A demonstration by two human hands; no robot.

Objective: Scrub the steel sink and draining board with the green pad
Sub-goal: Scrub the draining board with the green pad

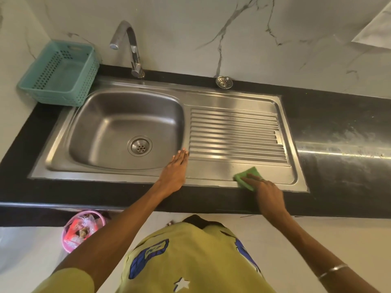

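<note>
- Head view looks down on the green pad (247, 178), lying flat on the smooth front strip of the draining board (237, 132), near its front right corner and just short of the raised rim.
- Right hand (265, 191) presses the pad down with fingers laid fairly straight across it; nothing shows them curled around it.
- Left hand (176, 168) lies flat and relaxed, holding nothing, fingertips touching the steel ridge between the sink bowl (124, 132) and the board.
- From the pad, the ribs lie just beyond and run left to right, so strokes along that axis would likely follow the grooves; the bowl lies well to the left, nearer the left hand.
- Open steel stretches left along the front strip toward the braced hand; to the right and front the rim and black counter (338, 123) close in quickly.
- Farther off stand the tap (131, 49), a loose strainer (224, 81) at the wall, and a teal basket (61, 75) at the left.
</note>
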